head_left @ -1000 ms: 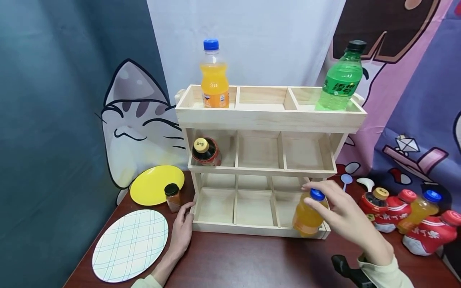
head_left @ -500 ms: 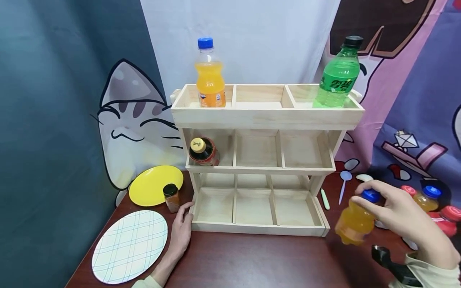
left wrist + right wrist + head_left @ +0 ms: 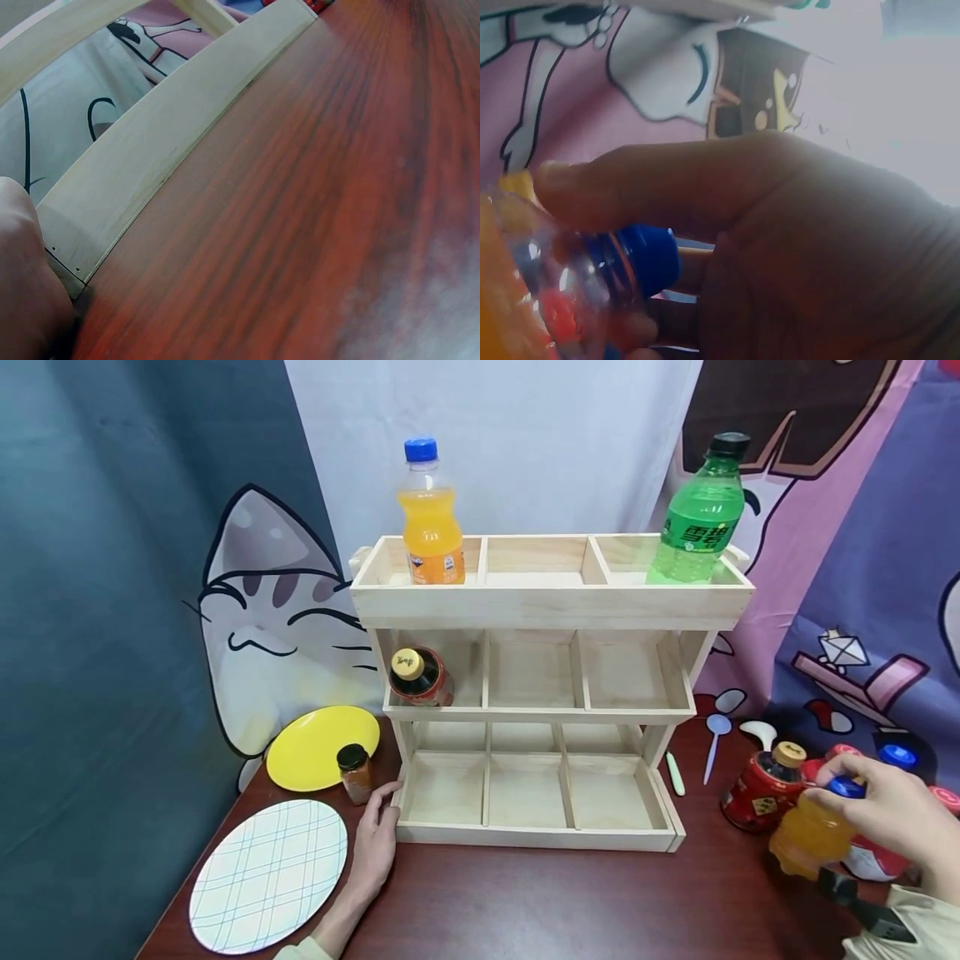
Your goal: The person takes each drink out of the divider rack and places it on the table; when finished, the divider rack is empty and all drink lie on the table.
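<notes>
My right hand [image 3: 892, 810] grips an orange soda bottle [image 3: 812, 837] round its neck, just under the blue cap [image 3: 651, 259], at the table's right side. The bottle tilts a little and overlaps a red-labelled bottle behind it. My left hand [image 3: 377, 843] rests with its fingers against the lower left corner of the three-tier wooden rack [image 3: 540, 838]. On the top tier stand another orange soda bottle [image 3: 432, 531] at left and a green soda bottle [image 3: 697, 518] at right. A dark bottle with a yellow cap [image 3: 422, 677] stands in the middle tier's left compartment.
At right stand a red-labelled dark bottle [image 3: 763, 789] and several others, partly hidden by my hand. A blue spoon [image 3: 717, 727], a white spoon [image 3: 761, 732] and a pale green handle [image 3: 675, 774] lie near the rack. Left are a yellow plate [image 3: 311, 752], a checked plate [image 3: 268, 877] and a spice jar [image 3: 356, 774].
My right hand has carried the orange soda bottle from the rack's bottom right compartment rightward to the group of bottles. My left hand has stayed at the rack's corner.
</notes>
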